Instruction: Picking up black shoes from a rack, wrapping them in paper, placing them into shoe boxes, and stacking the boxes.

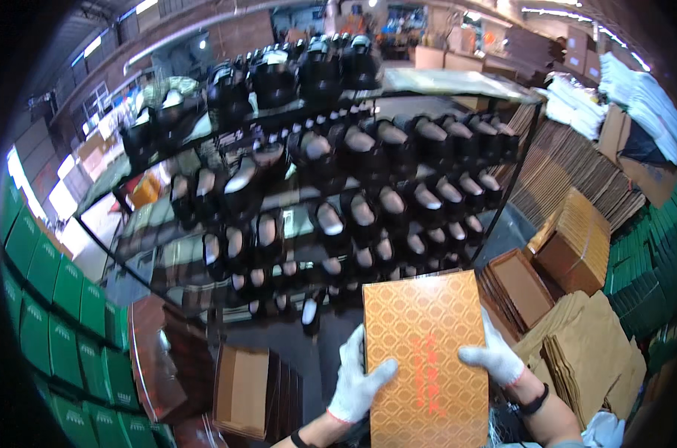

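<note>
Between my two hands is a golden-orange shoebox (428, 321) with a lattice pattern and red print on its lid. My left hand (357, 377), in a white knit glove, grips the box's left side with the thumb over the top face. Gloved the same way, my right hand (495, 355) clasps the right side, its thumb also on the lid. Most of the fingers are hidden behind the box. Beyond it stands a multi-tier rack (529, 149) filled with dark shoes (361, 213) with pale insoles.
Green boxes (58, 343) are stacked at the left, more green boxes (644, 269) at the right. Open brown box parts (241, 388) stand low at left. On the right are patterned cartons (573, 239), brown paper sheets (600, 343), flat cardboard (577, 172) and white bundles (577, 104).
</note>
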`<state>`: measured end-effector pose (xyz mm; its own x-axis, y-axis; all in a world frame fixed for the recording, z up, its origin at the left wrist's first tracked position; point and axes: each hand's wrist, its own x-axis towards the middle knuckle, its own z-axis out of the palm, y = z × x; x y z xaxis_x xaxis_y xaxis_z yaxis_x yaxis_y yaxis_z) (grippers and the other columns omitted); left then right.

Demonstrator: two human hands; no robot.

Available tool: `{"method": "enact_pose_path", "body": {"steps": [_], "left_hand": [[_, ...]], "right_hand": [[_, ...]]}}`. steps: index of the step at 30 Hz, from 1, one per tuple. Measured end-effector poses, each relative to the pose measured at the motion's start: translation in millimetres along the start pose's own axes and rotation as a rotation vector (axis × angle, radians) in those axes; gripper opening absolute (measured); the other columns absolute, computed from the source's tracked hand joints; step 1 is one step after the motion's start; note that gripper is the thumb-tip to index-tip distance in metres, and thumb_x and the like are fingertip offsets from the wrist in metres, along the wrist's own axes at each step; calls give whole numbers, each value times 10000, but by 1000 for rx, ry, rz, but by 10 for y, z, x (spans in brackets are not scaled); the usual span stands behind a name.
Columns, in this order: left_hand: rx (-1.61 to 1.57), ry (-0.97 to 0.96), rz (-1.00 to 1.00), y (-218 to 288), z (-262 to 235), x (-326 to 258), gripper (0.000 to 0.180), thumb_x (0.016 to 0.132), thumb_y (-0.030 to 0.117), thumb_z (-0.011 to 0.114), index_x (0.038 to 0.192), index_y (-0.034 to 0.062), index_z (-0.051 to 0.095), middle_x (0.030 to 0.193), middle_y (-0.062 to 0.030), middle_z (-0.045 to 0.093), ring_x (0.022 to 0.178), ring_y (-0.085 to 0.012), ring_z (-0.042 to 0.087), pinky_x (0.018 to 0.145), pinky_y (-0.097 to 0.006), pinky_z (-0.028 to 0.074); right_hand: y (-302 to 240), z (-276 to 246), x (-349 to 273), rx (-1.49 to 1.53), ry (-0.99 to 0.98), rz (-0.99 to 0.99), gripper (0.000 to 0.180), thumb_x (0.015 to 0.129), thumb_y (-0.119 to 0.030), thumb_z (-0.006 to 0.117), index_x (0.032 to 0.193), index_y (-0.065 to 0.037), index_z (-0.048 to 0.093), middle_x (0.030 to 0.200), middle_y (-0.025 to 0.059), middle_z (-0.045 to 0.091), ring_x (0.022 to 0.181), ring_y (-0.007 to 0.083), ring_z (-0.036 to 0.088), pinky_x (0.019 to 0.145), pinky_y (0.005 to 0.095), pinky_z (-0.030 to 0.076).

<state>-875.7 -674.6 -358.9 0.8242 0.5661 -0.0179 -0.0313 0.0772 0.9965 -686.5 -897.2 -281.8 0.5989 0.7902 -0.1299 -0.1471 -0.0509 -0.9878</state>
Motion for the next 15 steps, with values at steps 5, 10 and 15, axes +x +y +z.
{"method": "enact_pose_path", "body": {"steps": [5,10,15], "left_hand": [[-553,-294,-133,565,202,1027,1006,972,311,831,1715,15,219,1569,-167,518,1460,-279,509,1239,-474,436],[-276,-157,-47,487,519,1176,873,960,214,860,1615,14,320,1450,-152,562,1353,-246,574,1165,-413,492],[-3,-156,20,267,711,1455,654,1113,352,668,1618,9,433,1511,-160,591,1320,-238,601,1154,-406,495]], "right_hand": [[-317,-304,701,123,30,-155,1028,830,-374,905,1647,-19,390,1565,138,528,1481,251,497,1261,422,391],[-520,-397,520,-73,307,-274,850,844,-255,880,1559,-10,490,1391,113,624,1293,200,605,1167,413,468],[-102,-839,566,-131,376,-151,935,875,-221,858,1676,-32,414,1568,186,565,1495,250,498,1265,427,386]]}}
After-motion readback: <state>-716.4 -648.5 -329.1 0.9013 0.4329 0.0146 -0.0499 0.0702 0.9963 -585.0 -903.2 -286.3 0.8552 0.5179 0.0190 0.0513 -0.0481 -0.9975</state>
